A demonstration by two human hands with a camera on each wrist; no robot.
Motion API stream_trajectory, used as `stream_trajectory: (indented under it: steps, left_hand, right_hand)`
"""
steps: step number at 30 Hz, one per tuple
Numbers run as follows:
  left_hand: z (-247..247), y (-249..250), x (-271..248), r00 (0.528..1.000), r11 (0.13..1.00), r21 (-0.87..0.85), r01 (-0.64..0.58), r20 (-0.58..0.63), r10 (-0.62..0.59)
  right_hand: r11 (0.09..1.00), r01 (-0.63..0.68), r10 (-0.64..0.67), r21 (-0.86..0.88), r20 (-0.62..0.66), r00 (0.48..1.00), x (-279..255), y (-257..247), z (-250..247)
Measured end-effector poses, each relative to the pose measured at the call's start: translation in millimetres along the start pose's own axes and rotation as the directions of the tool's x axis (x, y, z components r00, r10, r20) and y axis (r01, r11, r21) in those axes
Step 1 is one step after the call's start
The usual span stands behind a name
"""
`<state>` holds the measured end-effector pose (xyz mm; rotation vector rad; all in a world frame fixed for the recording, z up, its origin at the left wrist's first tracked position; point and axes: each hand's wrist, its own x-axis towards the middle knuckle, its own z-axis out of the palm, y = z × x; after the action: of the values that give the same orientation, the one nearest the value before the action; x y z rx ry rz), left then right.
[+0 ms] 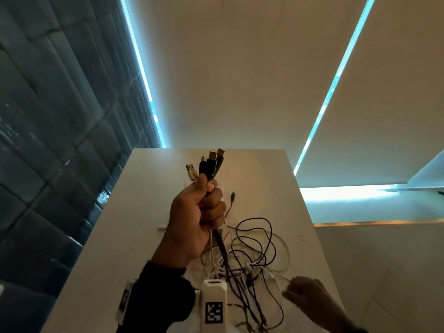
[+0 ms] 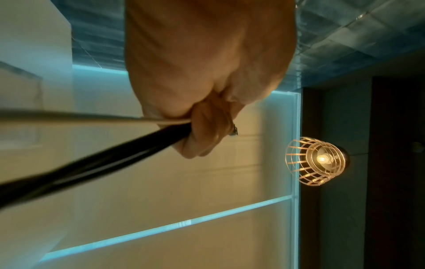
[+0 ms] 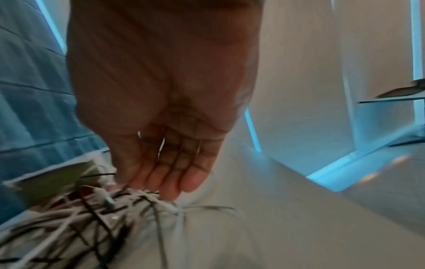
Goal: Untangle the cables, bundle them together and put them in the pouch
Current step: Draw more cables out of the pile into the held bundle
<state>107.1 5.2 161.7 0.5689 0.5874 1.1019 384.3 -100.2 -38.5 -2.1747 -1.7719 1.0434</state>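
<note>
My left hand (image 1: pixel 204 200) is raised above the white table (image 1: pixel 271 174) and grips a bunch of cable ends, with black and white USB plugs (image 1: pixel 210 163) sticking up out of the fist. In the left wrist view the left hand (image 2: pixel 204 134) grips a thick black cable (image 2: pixel 92 163) and a pale one (image 2: pixel 80 115). The cables hang down into a black and white tangle (image 1: pixel 252 258) on the table. My right hand (image 1: pixel 303 292) is low at the right of the tangle. Its fingers (image 3: pixel 174 174) are straight, tips touching the tangle (image 3: pixel 92 218). A flat greenish thing (image 3: pixel 55 180), perhaps the pouch, lies beyond the tangle.
A loose black plug (image 1: pixel 232 195) lies on the table behind the left hand. The table's left edge runs beside a dark panelled wall (image 1: pixel 48 140), and its right edge drops to a pale floor (image 1: pixel 384 260). A white marker box (image 1: pixel 213 306) sits on my left wrist.
</note>
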Motion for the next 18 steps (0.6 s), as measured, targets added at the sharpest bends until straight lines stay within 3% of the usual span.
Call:
stream_trajectory:
  steps: [2, 5, 12, 15, 18]
  left_hand:
    - [-7.0, 5.9, 0.6, 1.000, 1.000, -0.002, -0.017, 0.003, 0.017]
    - [-13.8, 8.4, 0.3, 0.999, 0.999, 0.008, -0.038, -0.001, 0.038]
    - [-21.8, 9.4, -2.7, 0.994, 0.990, 0.092, -0.105, -0.031, 0.109]
    - [-27.9, 11.2, -3.1, 0.989, 0.975, 0.179, -0.134, -0.044, 0.144]
    - [-31.7, 11.2, -1.9, 0.987, 0.945, 0.301, -0.130, -0.052, 0.152]
  right_hand:
    - [0.984, 0.173, -0.174, -0.032, -0.032, 0.984, 30.2, -38.5, 11.2]
    - [0.958, 0.274, -0.280, -0.085, -0.067, 0.958, 64.3, -63.9, 29.7]
    - [0.945, 0.287, -0.301, -0.156, -0.078, 0.950, 84.4, -76.0, 49.3]
    - [0.927, 0.344, -0.364, -0.149, -0.138, 0.921, 81.8, -82.3, 31.3]
    - [0.890, 0.454, -0.453, -0.035, -0.164, 0.876, 73.6, -103.3, -4.2]
